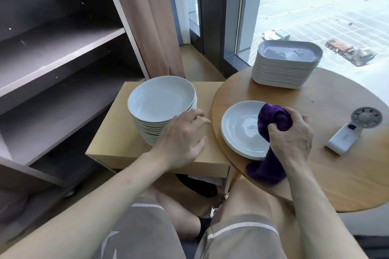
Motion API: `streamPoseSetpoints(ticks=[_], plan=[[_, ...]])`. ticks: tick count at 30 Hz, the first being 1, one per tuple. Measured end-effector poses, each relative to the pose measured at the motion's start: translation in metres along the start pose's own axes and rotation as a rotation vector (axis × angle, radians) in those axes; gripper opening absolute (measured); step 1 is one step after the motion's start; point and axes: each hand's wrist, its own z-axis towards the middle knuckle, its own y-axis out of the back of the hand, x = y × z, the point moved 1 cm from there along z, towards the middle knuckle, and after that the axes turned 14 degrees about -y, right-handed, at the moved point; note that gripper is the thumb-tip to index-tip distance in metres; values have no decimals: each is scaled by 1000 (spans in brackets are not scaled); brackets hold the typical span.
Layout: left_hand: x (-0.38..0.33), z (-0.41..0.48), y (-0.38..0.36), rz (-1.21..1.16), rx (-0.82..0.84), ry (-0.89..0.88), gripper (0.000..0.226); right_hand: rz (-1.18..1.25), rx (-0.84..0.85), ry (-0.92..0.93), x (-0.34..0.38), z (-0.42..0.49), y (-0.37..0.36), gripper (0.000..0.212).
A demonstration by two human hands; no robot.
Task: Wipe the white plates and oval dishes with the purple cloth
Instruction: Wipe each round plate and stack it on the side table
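Note:
A tall stack of white round plates (160, 101) stands on a small square side table (117, 139). My left hand (181, 139) hovers beside that stack, fingers spread and relaxed, holding nothing. On the round wooden table (341, 164) lies a short stack of white plates (240, 128). My right hand (292, 139) grips the purple cloth (271, 122) over the right edge of that short stack; the cloth's tail hangs down to the table's front edge. At the back of the round table is a stack of white oval dishes (286, 65).
A white handheld fan (353, 130) lies on the right of the round table. An open dark shelf unit (52, 59) fills the left. A curtain (151, 17) and a large window (315, 6) stand behind the tables. My knees are below.

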Motion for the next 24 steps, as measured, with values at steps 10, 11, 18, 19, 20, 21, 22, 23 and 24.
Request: streamPoseSetpoints(ticks=[10, 11, 18, 19, 20, 21, 22, 23, 24], plan=[[-13, 31, -84, -219, 296, 264, 78, -3, -52, -34, -12, 9, -1, 52], [-10, 35, -89, -246, 333, 320, 89, -8, -57, -34, -13, 8, -2, 52], [9, 43, -113, -361, 507, 383, 116, -623, 158, 40, -15, 6, -21, 69], [11, 42, -116, -371, 512, 384, 116, -675, 161, 52, -15, 6, -22, 67], [12, 40, -118, -386, 511, 386, 117, -699, 154, 50, -14, 6, -23, 66], [13, 40, -120, -405, 506, 391, 117, -712, 141, 44, -13, 6, -23, 64], [14, 39, -121, -428, 494, 397, 117, -724, 124, 43, -12, 6, -24, 61], [15, 39, -122, -458, 475, 406, 118, -744, 108, 48, -11, 6, -25, 56], [15, 38, -123, -492, 449, 419, 118, -772, 100, 59, -9, 6, -27, 51]])
